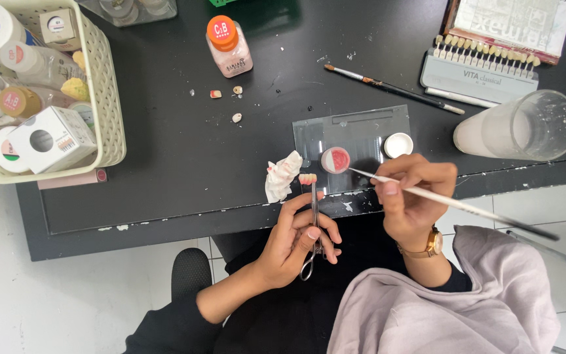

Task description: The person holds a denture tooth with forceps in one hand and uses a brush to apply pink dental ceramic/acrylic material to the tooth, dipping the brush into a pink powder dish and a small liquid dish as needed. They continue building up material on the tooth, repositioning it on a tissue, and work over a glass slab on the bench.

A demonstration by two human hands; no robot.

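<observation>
Right hand [413,196] grips thin brush [453,204], long axis running left, tip at pink paste dish [336,160] on counter [185,151]. Left hand [299,239] clasps forceps [314,226] w/ small tooth bridge [307,178] just below-left of dish.

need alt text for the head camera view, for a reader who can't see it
Seen from above, a person's left hand holds metal forceps clamping a small row of artificial teeth, while the right hand dips a thin brush into a small dish of pink paste on a glass slab. A tooth shade guide, glass cup and basket of jars sit on the black table.
</observation>
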